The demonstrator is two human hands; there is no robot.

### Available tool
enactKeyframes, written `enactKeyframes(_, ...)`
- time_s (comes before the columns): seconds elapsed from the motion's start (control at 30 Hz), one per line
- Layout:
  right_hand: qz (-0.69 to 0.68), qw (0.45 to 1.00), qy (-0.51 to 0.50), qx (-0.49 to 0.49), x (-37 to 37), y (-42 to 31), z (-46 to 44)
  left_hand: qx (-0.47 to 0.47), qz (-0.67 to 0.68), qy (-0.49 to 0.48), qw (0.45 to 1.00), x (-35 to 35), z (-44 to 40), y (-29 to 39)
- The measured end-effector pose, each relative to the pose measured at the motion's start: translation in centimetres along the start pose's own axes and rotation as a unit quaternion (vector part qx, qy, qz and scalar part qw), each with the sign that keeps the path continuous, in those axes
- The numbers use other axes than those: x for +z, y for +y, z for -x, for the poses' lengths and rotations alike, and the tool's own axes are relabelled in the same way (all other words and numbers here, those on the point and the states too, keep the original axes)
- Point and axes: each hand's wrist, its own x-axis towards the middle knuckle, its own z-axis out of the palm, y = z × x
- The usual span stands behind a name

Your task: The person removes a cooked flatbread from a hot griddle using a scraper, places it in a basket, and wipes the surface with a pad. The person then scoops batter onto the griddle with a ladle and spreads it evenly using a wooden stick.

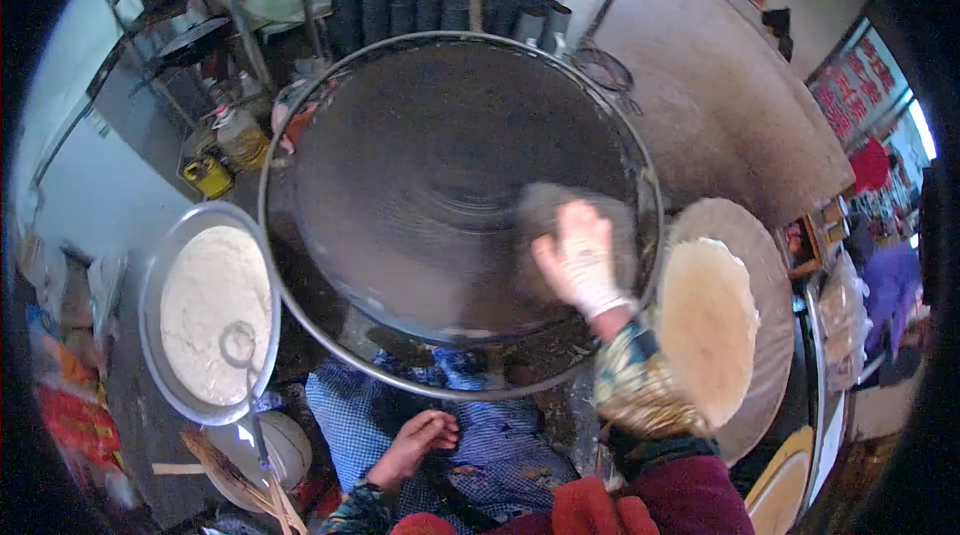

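My right hand (582, 255), in a pale glove, lies over a blurred dark grey pad (533, 210) on the right side of a large round black griddle (450, 135). The pad is smeared by motion, so its exact kind is hard to tell. A metal ring surrounds the griddle. My left hand (420, 443) hovers by the blue checked cloth over my lap, its fingers curled in with nothing visible in them. Right of the griddle, a thin round flatbread (708, 330) rests on a wide round tray (775, 335).
At left stands a metal basin (152, 335) of pale batter (215, 285) with a ladle (240, 345) in it. Below it are a white bucket (290, 445) and a wooden-handled brush (215, 465). Oil jugs (240, 140) stand behind. A brown board (700, 85) leans at back right.
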Motion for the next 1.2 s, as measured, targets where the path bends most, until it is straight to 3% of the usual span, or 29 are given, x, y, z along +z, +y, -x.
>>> enactKeyframes(0.07, 0.030, 0.975, -0.127, 0.179, 4.2, 5.7, -1.3, 0.008, 0.001, -0.031, 0.999, -0.6, -0.1, -0.5)
enactKeyframes(0.13, 0.027, 0.955, -0.117, 0.271, 5.8, 7.7, -4.4, 0.012, 0.023, -0.060, 0.998, -0.9, -0.5, -0.2)
enactKeyframes(0.2, 0.055, 0.964, -0.062, 0.252, 6.8, 6.1, -7.5, 0.015, 0.068, -0.083, 0.994, -0.9, 0.4, 1.1)
enactKeyframes(0.33, -0.030, 0.997, -0.041, 0.065, 4.7, -5.9, -13.8, 0.107, 0.174, -0.136, 0.969, -0.6, 0.9, 2.5)
enactKeyframes(0.37, -0.027, 0.998, 0.054, 0.003, 7.7, -8.4, -14.6, 0.175, 0.147, -0.076, 0.970, -0.5, 1.1, 3.2)
enactKeyframes(0.4, -0.060, 0.997, 0.045, -0.021, 7.2, -11.9, -15.4, 0.242, 0.116, -0.019, 0.963, -0.6, 1.2, 3.8)
enactKeyframes(0.43, -0.062, 0.981, 0.173, -0.054, 9.0, -15.0, -15.4, 0.319, 0.090, 0.035, 0.943, -2.8, 0.1, 3.7)
enactKeyframes(0.47, -0.129, 0.983, 0.114, -0.062, 6.6, -18.1, -15.2, 0.401, 0.065, 0.114, 0.906, -0.8, 1.6, 7.9)
enactKeyframes(0.5, -0.157, 0.984, 0.052, -0.069, 4.5, -20.5, -14.4, 0.414, 0.053, 0.240, 0.876, -1.4, 1.8, 9.8)
enactKeyframes(0.53, -0.196, 0.977, 0.003, -0.079, 2.5, -22.4, -13.4, 0.407, -0.080, 0.334, 0.846, -3.4, 1.7, 11.6)
enactKeyframes(0.57, -0.251, 0.945, 0.195, -0.074, 8.4, -25.5, -11.9, 0.433, -0.058, 0.331, 0.837, -6.6, 0.8, 11.4)
enactKeyframes(0.6, -0.220, 0.970, 0.035, -0.100, 3.0, -25.6, -10.4, 0.439, 0.082, 0.303, 0.842, -7.1, 0.1, 12.2)
enactKeyframes(0.63, -0.259, 0.959, -0.022, -0.114, 1.1, -26.1, -8.6, 0.393, 0.097, 0.300, 0.864, -9.8, -0.9, 12.4)
enactKeyframes(0.67, -0.316, 0.938, -0.014, -0.139, 1.5, -26.9, -6.4, 0.380, 0.131, 0.277, 0.873, -11.7, -2.0, 12.1)
enactKeyframes(0.7, -0.310, 0.930, -0.093, -0.171, 0.0, -27.1, -4.3, 0.336, 0.153, 0.336, 0.867, -7.7, -0.4, 13.3)
enactKeyframes(0.73, -0.327, 0.923, -0.096, -0.178, 1.0, -27.6, -1.7, 0.315, 0.076, 0.293, 0.899, -8.9, -0.3, 11.7)
enactKeyframes(0.77, -0.326, 0.919, -0.113, -0.189, -0.5, -26.9, 0.7, 0.279, 0.148, 0.253, 0.915, -8.7, -0.4, 10.6)
enactKeyframes(0.9, -0.373, 0.899, -0.068, -0.220, -1.3, -21.6, 10.4, 0.202, 0.065, 0.283, 0.935, 1.5, 3.5, 7.2)
enactKeyframes(0.93, -0.330, 0.898, -0.152, -0.249, -5.6, -18.5, 12.4, 0.183, 0.044, 0.293, 0.937, 4.4, 5.0, 5.6)
enactKeyframes(1.0, -0.344, 0.872, -0.226, -0.265, -6.5, -14.5, 18.4, 0.147, 0.008, 0.316, 0.937, 8.0, 7.2, 3.4)
enactKeyframes(1.03, -0.338, 0.890, -0.157, -0.264, -7.3, -12.2, 22.0, 0.215, -0.250, 0.274, 0.903, 8.8, 8.0, 2.8)
enactKeyframes(1.07, -0.302, 0.909, -0.164, -0.237, -9.4, -10.1, 24.4, 0.269, -0.490, 0.210, 0.802, 9.3, 8.4, 2.2)
enactKeyframes(1.1, -0.272, 0.936, -0.137, -0.177, -8.3, -8.7, 27.2, 0.191, -0.260, 0.186, 0.928, 9.1, 6.6, 0.8)
enactKeyframes(1.13, -0.259, 0.956, -0.082, -0.109, -7.4, -7.3, 30.2, 0.373, -0.506, 0.111, 0.770, 12.2, 7.5, 0.5)
enactKeyframes(1.17, -0.246, 0.960, -0.117, -0.065, -9.9, -5.8, 31.6, 0.238, -0.354, 0.123, 0.896, 16.1, 7.8, -0.2)
enactKeyframes(1.2, -0.236, 0.959, -0.154, -0.021, -12.4, -4.5, 33.4, 0.084, -0.184, 0.133, 0.970, 18.9, 8.0, -1.0)
